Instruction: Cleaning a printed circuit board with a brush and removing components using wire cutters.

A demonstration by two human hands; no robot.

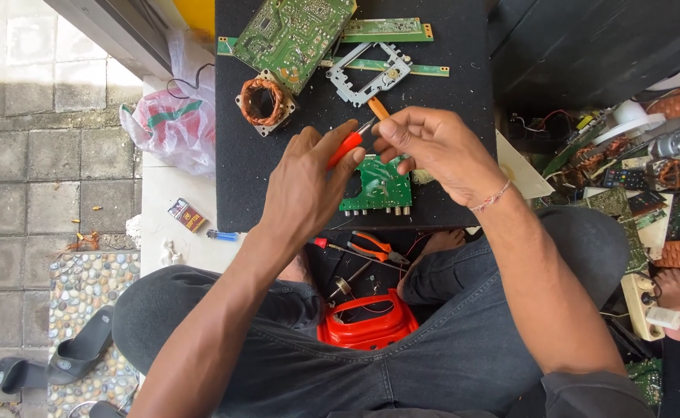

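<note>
Dark grey trousers (402, 364) fill the foreground. Above them, the left hand (305, 186) closes around a red-handled screwdriver (345, 147); the right hand (433, 147) pinches its tip over the small green circuit board (379, 186) on the black mat (278, 178). Best to keep the shaft steady.

The right hand (433, 147) hides the screwdriver (345, 147) tip and part of the small green board (382, 190), while the large board (293, 35) runs off the top edge.
</note>
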